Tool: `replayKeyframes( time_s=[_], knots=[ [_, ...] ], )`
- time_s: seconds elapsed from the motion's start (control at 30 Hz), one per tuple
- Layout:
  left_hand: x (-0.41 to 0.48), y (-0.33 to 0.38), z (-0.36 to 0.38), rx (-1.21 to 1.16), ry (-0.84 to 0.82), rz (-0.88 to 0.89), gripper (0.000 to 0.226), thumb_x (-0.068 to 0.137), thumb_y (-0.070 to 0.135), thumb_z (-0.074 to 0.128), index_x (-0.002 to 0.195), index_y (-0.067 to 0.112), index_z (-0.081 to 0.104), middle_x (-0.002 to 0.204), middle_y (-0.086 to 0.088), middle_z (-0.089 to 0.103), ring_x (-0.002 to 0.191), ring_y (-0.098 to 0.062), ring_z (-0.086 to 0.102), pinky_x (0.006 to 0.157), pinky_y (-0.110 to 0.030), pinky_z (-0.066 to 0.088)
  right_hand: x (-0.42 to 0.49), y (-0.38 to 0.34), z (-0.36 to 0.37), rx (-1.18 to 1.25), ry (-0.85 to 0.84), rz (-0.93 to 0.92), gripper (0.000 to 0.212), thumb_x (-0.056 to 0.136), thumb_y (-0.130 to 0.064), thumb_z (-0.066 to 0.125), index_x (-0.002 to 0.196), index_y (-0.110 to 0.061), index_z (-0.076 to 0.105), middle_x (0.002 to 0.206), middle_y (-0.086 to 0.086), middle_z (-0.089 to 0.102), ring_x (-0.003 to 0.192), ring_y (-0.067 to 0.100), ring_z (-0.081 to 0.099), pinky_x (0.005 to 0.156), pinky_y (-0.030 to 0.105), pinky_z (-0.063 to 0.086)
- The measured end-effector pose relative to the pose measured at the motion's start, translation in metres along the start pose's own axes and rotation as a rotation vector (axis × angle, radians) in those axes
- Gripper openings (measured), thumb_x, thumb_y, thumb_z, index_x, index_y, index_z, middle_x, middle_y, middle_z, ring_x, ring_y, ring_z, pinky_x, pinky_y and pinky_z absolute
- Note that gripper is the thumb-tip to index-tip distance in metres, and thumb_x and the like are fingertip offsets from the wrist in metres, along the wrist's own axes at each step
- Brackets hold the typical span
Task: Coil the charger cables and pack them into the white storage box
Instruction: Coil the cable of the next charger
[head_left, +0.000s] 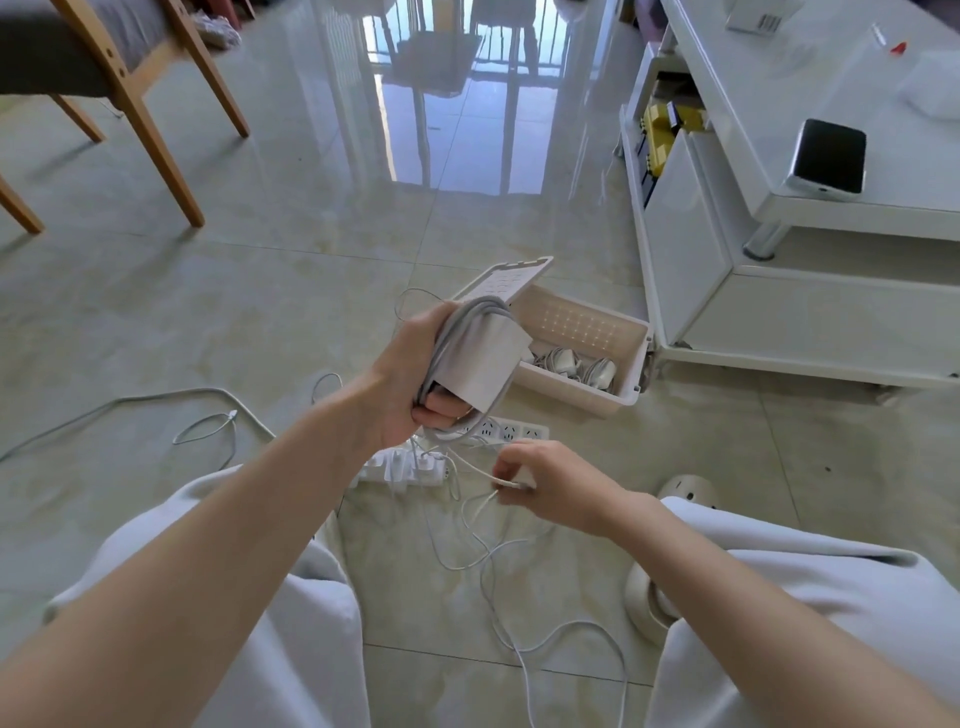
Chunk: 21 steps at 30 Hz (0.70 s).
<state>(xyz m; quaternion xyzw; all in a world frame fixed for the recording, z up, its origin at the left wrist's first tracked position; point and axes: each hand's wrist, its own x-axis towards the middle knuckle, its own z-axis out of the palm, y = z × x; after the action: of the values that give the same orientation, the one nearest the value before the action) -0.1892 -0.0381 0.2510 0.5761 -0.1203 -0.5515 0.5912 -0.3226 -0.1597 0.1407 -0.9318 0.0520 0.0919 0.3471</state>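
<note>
My left hand (410, 379) grips a white charger brick (485, 358) with its grey cable wound around it, held above the floor just left of the white storage box (618, 397). The box stands open, its lid (506, 280) leaning at the far left end, and several coiled chargers (576, 364) lie inside. My right hand (545, 480) pinches the thin white loose end of a cable (483, 551), lower and to the right. That cable trails in loops over the floor between my knees.
Two white power strips (405, 467) lie on the tiles under my hands. Another loose cable (208, 423) curls at the left. A white TV cabinet (779, 312) with a phone (828, 156) on top stands at the right. Wooden chair legs (156, 140) are at the far left.
</note>
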Motion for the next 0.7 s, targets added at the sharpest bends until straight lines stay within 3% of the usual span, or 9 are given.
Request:
replayKeyframes(
  time_s=[0.13, 0.3, 0.4, 0.47, 0.57, 0.7],
  knots=[
    [0.003, 0.004, 0.001, -0.008, 0.006, 0.021, 0.041, 0.094, 0.043, 0.030, 0.089, 0.007, 0.048, 0.062, -0.006, 0.035, 0.025, -0.010, 0.021, 0.035, -0.005, 0.013, -0.002, -0.025, -0.007, 0.142, 0.051, -0.122, 0.008, 0.087, -0.017, 0.064, 0.089, -0.010, 0.067, 0.078, -0.013, 0.057, 0.075, -0.001, 0.051, 0.074, 0.007, 0.038],
    [0.000, 0.009, -0.003, -0.049, 0.013, 0.043, 0.040, 0.093, 0.043, 0.029, 0.086, 0.007, 0.047, 0.064, -0.007, 0.037, 0.026, -0.009, 0.021, 0.036, -0.005, 0.012, -0.003, -0.022, -0.010, 0.271, 0.028, -0.036, 0.009, 0.092, -0.016, 0.056, 0.087, -0.012, 0.062, 0.069, -0.012, 0.059, 0.069, 0.008, 0.057, 0.072, 0.022, 0.045],
    [-0.003, 0.007, -0.001, -0.067, -0.021, 0.008, 0.048, 0.094, 0.041, 0.026, 0.078, 0.004, 0.050, 0.053, -0.008, 0.045, 0.026, -0.009, 0.021, 0.038, -0.008, 0.008, -0.002, -0.008, -0.012, 0.262, 0.041, 0.053, 0.017, 0.095, -0.016, 0.051, 0.078, -0.017, 0.056, 0.064, -0.011, 0.056, 0.059, 0.001, 0.048, 0.063, 0.018, 0.040],
    [-0.002, 0.002, -0.002, -0.034, -0.056, -0.054, 0.048, 0.093, 0.043, 0.027, 0.082, 0.002, 0.050, 0.059, -0.009, 0.043, 0.026, -0.009, 0.022, 0.035, -0.006, 0.012, -0.002, 0.000, -0.013, 0.292, 0.051, 0.105, 0.018, 0.095, -0.013, 0.049, 0.079, -0.015, 0.057, 0.061, -0.009, 0.052, 0.055, 0.000, 0.047, 0.060, 0.013, 0.037],
    [-0.002, -0.005, 0.000, 0.174, -0.119, -0.183, 0.051, 0.090, 0.051, 0.034, 0.085, 0.003, 0.049, 0.066, -0.009, 0.040, 0.029, -0.010, 0.025, 0.033, -0.008, 0.015, -0.002, 0.006, -0.016, 0.280, 0.070, 0.129, 0.022, 0.094, -0.011, 0.050, 0.075, -0.015, 0.059, 0.058, -0.009, 0.049, 0.050, 0.001, 0.044, 0.057, 0.014, 0.035],
    [-0.006, -0.013, 0.010, 0.701, 0.114, -0.195, 0.047, 0.092, 0.054, 0.042, 0.066, 0.017, 0.055, 0.046, 0.001, 0.042, 0.033, -0.010, 0.032, 0.037, -0.015, 0.019, -0.001, 0.006, -0.032, 0.205, 0.202, 0.140, 0.034, 0.092, -0.015, 0.053, 0.061, -0.030, 0.053, 0.056, -0.010, 0.049, 0.048, 0.000, 0.043, 0.053, 0.016, 0.032]
  ],
)
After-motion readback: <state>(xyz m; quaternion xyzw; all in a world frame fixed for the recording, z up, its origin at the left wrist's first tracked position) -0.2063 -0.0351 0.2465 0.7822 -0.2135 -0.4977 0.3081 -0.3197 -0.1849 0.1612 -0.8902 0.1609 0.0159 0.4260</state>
